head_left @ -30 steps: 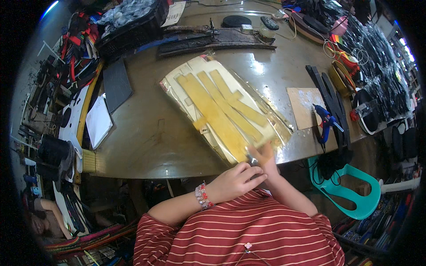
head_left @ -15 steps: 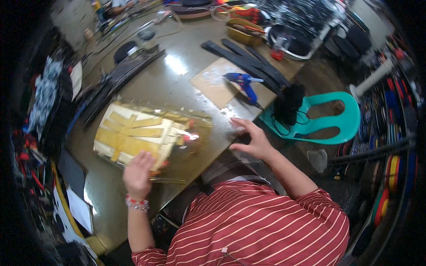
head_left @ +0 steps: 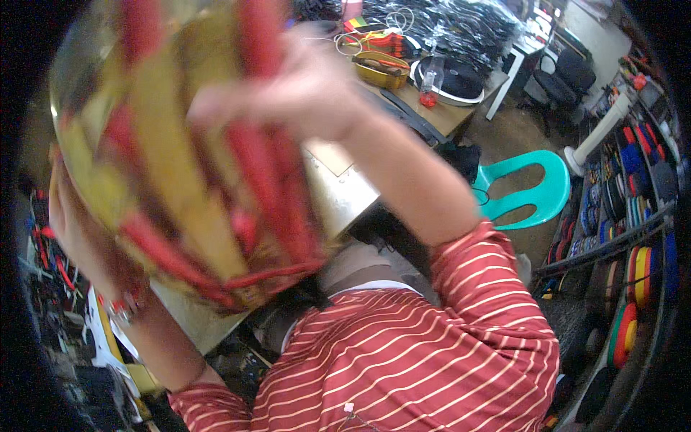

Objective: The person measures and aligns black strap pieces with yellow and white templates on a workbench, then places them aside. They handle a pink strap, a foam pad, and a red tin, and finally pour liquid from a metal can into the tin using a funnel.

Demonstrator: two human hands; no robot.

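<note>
A clear plastic bag [head_left: 194,173] with yellow and red strips inside is held up in front of me, smeared by motion. It fills most of the upper left of the view. My right hand [head_left: 309,93] grips its right side near the top, thumb across the front and the other fingers partly hidden or blurred. Along the left edge of the bag lies my left hand [head_left: 83,223], closed on it, with most of its fingers behind. A beaded bracelet [head_left: 124,306] circles my left wrist.
The table [head_left: 345,194] is mostly covered from view by the bag. Beyond it stand a yellow basket [head_left: 381,70], a black roll [head_left: 453,79] and a red-capped clear bottle [head_left: 430,83]. A green plastic chair [head_left: 554,187] is at the right, before shelves of coloured webbing rolls [head_left: 637,277].
The bag that lay on the table has been lifted toward me, its red strips now facing my view. My right hand has gone from empty air to gripping it; both arms are raised.
</note>
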